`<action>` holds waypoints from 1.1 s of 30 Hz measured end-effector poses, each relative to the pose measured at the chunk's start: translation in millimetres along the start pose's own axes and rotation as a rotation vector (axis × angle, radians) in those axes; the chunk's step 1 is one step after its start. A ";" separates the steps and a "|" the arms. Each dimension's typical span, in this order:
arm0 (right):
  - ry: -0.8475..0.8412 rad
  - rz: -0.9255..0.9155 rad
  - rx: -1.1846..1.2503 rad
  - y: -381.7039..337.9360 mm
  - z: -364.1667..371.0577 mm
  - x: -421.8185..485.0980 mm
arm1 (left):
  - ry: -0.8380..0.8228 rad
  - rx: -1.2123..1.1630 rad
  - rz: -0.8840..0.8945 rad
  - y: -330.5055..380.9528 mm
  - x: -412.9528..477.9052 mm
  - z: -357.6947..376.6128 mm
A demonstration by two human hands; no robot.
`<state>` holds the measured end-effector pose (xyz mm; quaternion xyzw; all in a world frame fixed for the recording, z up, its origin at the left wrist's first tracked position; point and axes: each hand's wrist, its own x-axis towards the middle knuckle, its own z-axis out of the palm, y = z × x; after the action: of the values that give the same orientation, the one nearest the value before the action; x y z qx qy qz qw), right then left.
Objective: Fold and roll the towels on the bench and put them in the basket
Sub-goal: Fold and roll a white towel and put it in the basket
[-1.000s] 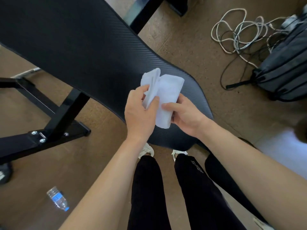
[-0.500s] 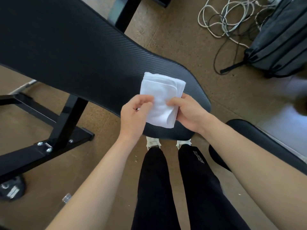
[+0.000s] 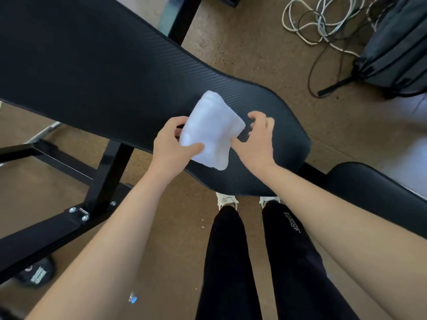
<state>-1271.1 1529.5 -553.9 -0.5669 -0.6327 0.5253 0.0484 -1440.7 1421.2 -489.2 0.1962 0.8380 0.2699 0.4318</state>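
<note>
Towel point(image 3: 212, 128): white, small, folded into a thick, roughly rectangular bundle. Tilted, upper corner pointing away and to the left, lower corner hanging toward the person. Edges soft and rounded; surface blurred, so the layers and any weave cannot be made out. Lower edge uneven, one lobe drooping below the rest.

Position: in front of the near, narrowed end of the bench point(image 3: 115, 77), a black pad with a fine ribbed texture. Whether the towel rests on the pad or is lifted off it cannot be told.

Left hand point(image 3: 171, 144): grips the towel's left side, thumb laid across the front near the lower left, fingers curled behind the cloth.

Right hand point(image 3: 256, 142): just beside the towel's right edge. Thumb tip reaches to that edge, appears to touch it. Fingers loosely curled and spread, apart from the cloth, holding nothing.

Surroundings: black metal frame point(image 3: 99, 181) with bolts under the bench at left. Brown speckled floor point(image 3: 254, 54). Tangle of white and dark cables point(image 3: 323, 21) at upper right, with a dark backpack point(image 3: 399, 49) beside it. A second black pad point(image 3: 369, 188) at right. Black trousers point(image 3: 231, 262) and white shoes point(image 3: 227, 199) below the hands.
</note>
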 end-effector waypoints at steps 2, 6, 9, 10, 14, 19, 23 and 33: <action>0.009 -0.184 -0.029 -3.3 -4.0 -3.1 | 0.099 0.082 0.060 1.9 4.2 0.4; -0.275 0.023 0.204 -20.2 -5.8 13.2 | 0.141 0.226 0.200 1.7 10.8 6.2; -0.355 0.281 0.410 -36.7 -9.6 29.9 | 0.098 0.317 0.239 -8.1 13.7 11.8; -0.371 0.321 0.416 -41.5 -12.4 33.4 | 0.121 0.343 0.259 -11.8 13.9 13.7; -0.438 0.402 0.375 -48.5 -22.1 43.6 | 0.223 0.341 0.345 -24.8 15.6 23.4; -0.505 0.445 0.346 -48.4 -29.1 52.8 | 0.213 0.436 0.630 -44.6 13.2 31.1; -0.471 0.400 0.265 -35.1 -26.0 52.8 | 0.204 0.593 0.830 -52.8 13.7 30.4; -0.211 0.005 -0.216 5.5 -13.8 22.0 | -0.027 0.556 0.635 -54.2 -8.8 39.9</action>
<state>-1266.1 1553.8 -563.5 -0.5121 -0.6856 0.5111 -0.0810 -1408.0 1385.3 -536.7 0.5571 0.7712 0.1507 0.2688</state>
